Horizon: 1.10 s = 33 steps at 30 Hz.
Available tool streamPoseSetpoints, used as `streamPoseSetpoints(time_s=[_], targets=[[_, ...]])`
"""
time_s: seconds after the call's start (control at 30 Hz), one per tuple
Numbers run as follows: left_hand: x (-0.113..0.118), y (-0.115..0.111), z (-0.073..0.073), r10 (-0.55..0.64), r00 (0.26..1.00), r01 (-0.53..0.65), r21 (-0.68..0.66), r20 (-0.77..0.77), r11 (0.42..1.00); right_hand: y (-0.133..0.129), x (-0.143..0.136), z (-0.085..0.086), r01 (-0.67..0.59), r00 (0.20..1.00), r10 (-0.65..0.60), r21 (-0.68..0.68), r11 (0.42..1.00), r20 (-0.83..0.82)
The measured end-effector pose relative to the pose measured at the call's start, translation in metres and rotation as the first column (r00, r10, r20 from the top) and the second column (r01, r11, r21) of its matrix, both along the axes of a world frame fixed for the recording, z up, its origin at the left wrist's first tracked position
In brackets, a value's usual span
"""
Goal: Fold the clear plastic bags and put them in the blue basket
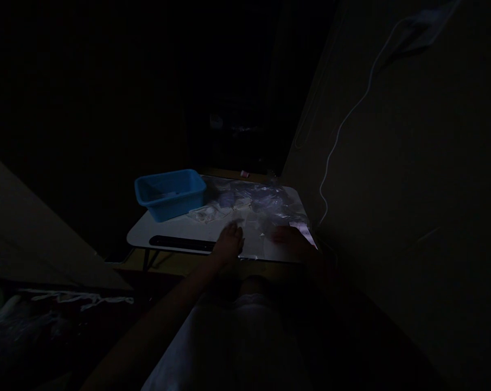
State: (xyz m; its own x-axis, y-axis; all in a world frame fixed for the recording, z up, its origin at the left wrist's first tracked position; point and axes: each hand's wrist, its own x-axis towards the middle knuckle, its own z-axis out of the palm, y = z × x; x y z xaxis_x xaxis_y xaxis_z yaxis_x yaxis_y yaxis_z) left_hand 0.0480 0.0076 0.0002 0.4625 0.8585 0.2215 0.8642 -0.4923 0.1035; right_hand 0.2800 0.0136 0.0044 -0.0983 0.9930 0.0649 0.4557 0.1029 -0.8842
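"Well, what is farthest left?"

"A dim heap of plastic [23,326], low down, well apart from the blue tub [175,206]. That tub sits on the far left part of the white table [141,233]."

"And around the tub?"

"On its near side, a long dark slot [180,243] runs along the table. Just right of the tub lies a small whitish packet [206,214]."

"Where's the left hand [230,239]?"

"Right of the tub and nearer the person, over the table's near part, fingers curled. It's blurred, so I can't tell whether they grip the clear plastic [267,200] by them."

"How far does that plastic go?"

"It lies crumpled to the right of the tub, reaching toward both hands. Beyond it is a small pinkish thing [244,174]."

"And the right hand [288,237]?"

"Farther right from the tub, by the plastic's near side. It's dark and smeared; I can't tell if its fingers are open or closed."

"Anything past it?"

"A pale, bright flat thing [304,233] at the table's right edge, then a white cord [339,130] hanging along the wall [412,163]."
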Motion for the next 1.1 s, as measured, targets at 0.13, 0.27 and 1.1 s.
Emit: streamPoseSetpoints(time_s=[0.13,0.27,1.1], targets=[[0.002,-0.002,-0.001,0.070,0.994,-0.074,-0.042,-0.078,0.996,-0.001,-0.010,0.008,-0.163,0.978,0.127,-0.226,0.960,-0.165],[-0.001,-0.001,-0.001,0.081,0.990,-0.087,-0.045,-0.114,0.995,0.006,-0.026,0.010,-0.048,0.974,-0.003,-0.218,0.975,-0.226],[0.005,0.018,0.001,-0.227,0.963,0.229,0.006,0.143,0.973,-0.009,-0.064,-0.011,-0.232,0.947,0.149,0.289,0.929,0.284]])
